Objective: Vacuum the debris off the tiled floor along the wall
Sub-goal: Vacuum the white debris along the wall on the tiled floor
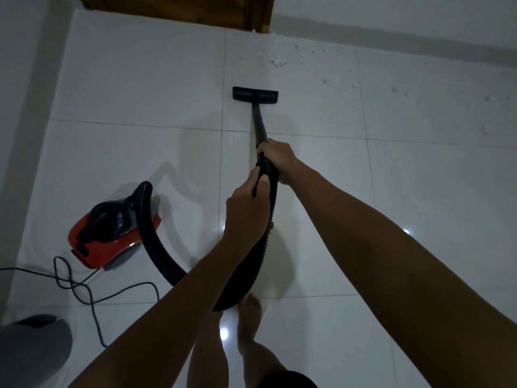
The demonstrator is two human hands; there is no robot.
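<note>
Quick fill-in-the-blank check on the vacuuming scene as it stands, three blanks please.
1. The nozzle sits short of the white ____ along the wall.
2. Both hands grip the black ____.
3. The canister is black and ____, on the person's left.

Missing words: debris; wand; red

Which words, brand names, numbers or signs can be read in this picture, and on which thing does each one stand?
None can be read.
Vacuum cleaner: its red and black body shows no legible brand or label; any small marking is too blurred to tell.
Floor nozzle, tube and hose: plain black, no text visible.
Wooden door, tiled floor, wall: no writing or signs.
</note>
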